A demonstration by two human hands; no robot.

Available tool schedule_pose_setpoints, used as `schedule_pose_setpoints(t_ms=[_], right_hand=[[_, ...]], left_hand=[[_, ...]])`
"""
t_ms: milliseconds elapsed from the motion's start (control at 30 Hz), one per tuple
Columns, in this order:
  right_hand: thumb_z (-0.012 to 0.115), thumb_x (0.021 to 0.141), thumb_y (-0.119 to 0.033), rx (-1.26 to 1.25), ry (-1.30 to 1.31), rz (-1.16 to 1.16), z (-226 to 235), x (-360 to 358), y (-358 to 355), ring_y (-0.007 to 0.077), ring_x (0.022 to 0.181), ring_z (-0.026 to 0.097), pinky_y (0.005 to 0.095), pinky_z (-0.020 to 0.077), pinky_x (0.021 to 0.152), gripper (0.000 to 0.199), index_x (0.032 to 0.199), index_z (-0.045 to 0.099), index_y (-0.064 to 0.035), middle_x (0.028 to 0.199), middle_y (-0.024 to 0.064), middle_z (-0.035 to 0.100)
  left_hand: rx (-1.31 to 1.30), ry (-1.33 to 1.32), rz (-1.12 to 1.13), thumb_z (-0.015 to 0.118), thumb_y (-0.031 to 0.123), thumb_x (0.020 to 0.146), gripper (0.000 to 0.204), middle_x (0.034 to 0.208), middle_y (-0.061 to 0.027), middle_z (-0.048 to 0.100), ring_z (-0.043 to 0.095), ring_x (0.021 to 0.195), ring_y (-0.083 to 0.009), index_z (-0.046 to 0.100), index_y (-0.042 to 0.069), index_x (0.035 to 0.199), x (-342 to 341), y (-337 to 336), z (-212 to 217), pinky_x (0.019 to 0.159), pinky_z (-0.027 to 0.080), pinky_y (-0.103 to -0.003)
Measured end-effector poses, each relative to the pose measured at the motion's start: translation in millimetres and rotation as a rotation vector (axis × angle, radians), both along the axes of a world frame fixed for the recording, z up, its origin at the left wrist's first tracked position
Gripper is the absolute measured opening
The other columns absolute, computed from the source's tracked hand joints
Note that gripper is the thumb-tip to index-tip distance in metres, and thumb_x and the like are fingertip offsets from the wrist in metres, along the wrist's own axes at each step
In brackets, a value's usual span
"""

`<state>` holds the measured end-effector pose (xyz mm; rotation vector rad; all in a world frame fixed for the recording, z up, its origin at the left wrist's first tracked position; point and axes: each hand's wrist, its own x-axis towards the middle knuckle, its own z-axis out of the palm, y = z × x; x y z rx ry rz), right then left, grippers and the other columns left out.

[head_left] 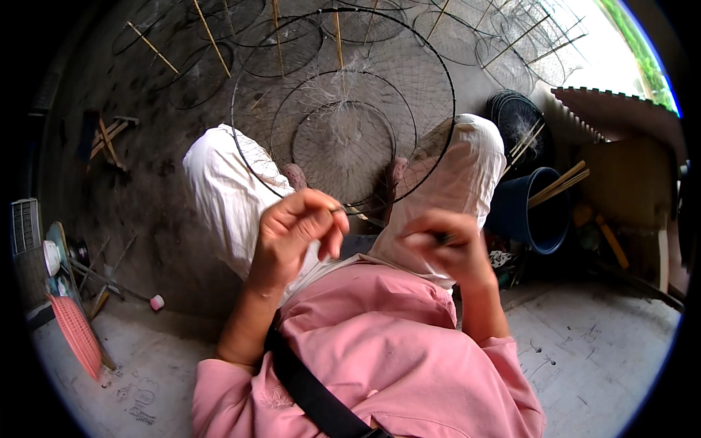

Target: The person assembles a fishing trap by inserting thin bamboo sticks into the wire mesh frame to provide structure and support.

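A round net (343, 135) with black wire hoops and thin mesh stands in front of me, between my knees. My left hand (301, 226) pinches its near rim between thumb and fingers. To the right of that rim, apart from it, my right hand (449, 244) is curled closed and smeared by motion. A small dark thing shows in its fist, too blurred to name. Whether a thread runs between my hands cannot be made out.
More hooped nets with thin sticks (212, 38) lie across the floor ahead. On my right, a blue bucket (507, 212) holds sticks, with black stacked hoops (515, 109) behind it. A pink basket (77, 332) and a wooden stool (109, 139) are to my left.
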<state>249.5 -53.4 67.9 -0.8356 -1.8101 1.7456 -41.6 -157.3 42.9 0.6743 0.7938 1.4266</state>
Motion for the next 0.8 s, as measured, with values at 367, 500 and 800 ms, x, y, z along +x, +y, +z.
schedule_pose_setpoints(t_ms=[367, 500, 800], right_hand=[[0.097, 0.090, -0.001, 0.680, -0.069, -0.272, -12, -44, -14, 0.0242, 0.067, 0.072, 0.0362, 0.0563, 0.062, 0.025, 0.111, 0.084, -0.0046, 0.084, 0.0087, 0.076], [0.096, 0.091, -0.002, 0.781, -0.154, -0.213, -32, -48, -21, 0.0280, 0.065, 0.070, 0.0402, 0.0535, 0.060, 0.030, 0.118, 0.085, -0.0040, 0.082, 0.0104, 0.074], [0.097, 0.088, -0.006, 0.887, -0.191, -0.177, -42, -57, -23, 0.0247, 0.064, 0.067, 0.0401, 0.0523, 0.058, 0.033, 0.117, 0.083, -0.0031, 0.078, 0.0051, 0.067]], left_hand=[[0.064, 1.045, 0.293, 0.087, 0.000, 0.105, 0.016, 0.149, -0.0179, 0.076, 0.077, 0.093, -0.0121, 0.088, -0.001, 0.122, 26, -5, 5, 0.076, 0.061, -0.027], [-0.011, 0.904, 0.269, 0.089, 0.001, 0.105, 0.015, 0.129, -0.0164, 0.085, 0.079, 0.091, -0.0145, 0.088, -0.002, 0.120, 34, -4, 7, 0.076, 0.061, -0.029], [-0.210, 0.545, 0.160, 0.085, 0.006, 0.112, 0.014, 0.095, -0.0015, 0.081, 0.069, 0.074, -0.0040, 0.087, -0.003, 0.122, 38, -8, 0, 0.063, 0.054, -0.023]])
